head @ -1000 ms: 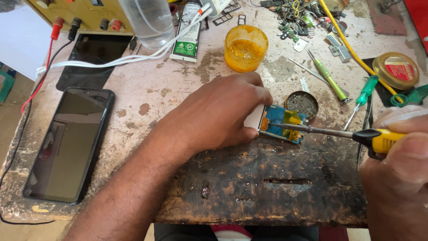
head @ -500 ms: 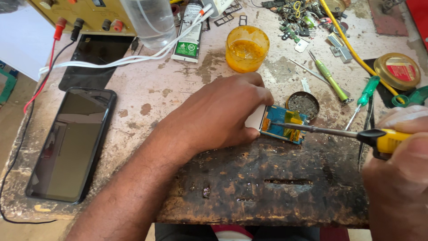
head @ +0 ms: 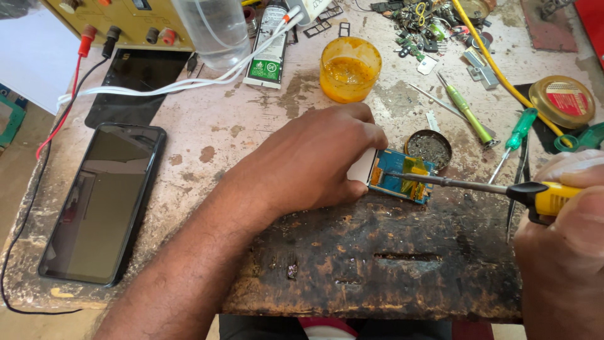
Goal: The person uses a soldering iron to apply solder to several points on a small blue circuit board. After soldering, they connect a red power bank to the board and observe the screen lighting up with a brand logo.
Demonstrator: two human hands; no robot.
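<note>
My left hand (head: 308, 160) presses down on a small white device with an exposed blue circuit board (head: 402, 177), which lies on a charred wooden block (head: 377, 258). My right hand (head: 566, 252) grips the yellow and black handle of a soldering iron (head: 541, 196). Its metal tip rests on the blue board near some yellow tape. A small round tin of grey residue (head: 429, 148) sits just behind the board.
A black phone (head: 104, 201) lies face up at the left, a second dark panel (head: 135, 85) behind it. An orange flux cup (head: 350, 68), green screwdrivers (head: 469, 116), a round red-lidded tin (head: 561, 101), a clear container (head: 212, 31), a yellow power supply (head: 126, 22) and loose parts crowd the back.
The view has shifted slightly. The soldering iron tip has slid a little to the left along the board. My left hand keeps its hold.
</note>
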